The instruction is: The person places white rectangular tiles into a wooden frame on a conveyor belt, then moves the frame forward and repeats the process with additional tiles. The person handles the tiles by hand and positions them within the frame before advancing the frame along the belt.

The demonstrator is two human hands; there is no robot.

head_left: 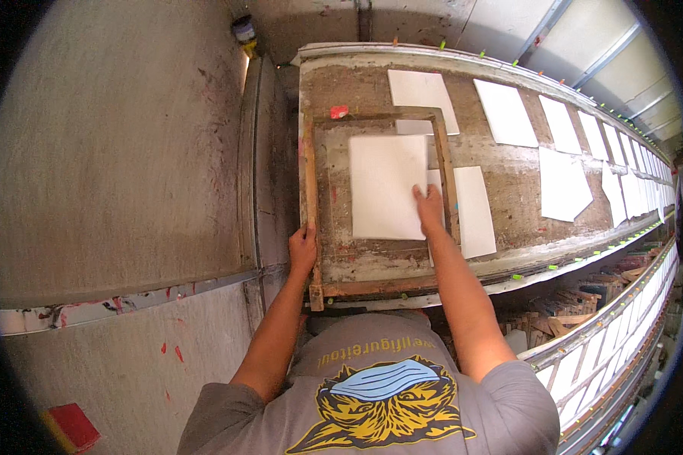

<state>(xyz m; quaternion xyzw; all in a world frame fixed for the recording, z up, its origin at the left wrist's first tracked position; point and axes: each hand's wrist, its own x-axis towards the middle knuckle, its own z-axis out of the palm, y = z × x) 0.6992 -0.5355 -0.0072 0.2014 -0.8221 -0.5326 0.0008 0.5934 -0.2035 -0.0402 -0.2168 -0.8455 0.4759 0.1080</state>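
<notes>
The left hand (303, 250) is gripping the frame (372, 287); the right hand (429, 208) is pinching 1 sheet (387, 186) by its edge.

Sheets (506, 113) lie on the table (516, 205), right of the frame (310, 174).

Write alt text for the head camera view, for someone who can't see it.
A person's right hand holds a white sheet by its right edge over a wooden frame, while the left hand grips the frame's left side. Beneath is a long, stained brown table, with other white sheets in two rows running off to the right.
</notes>
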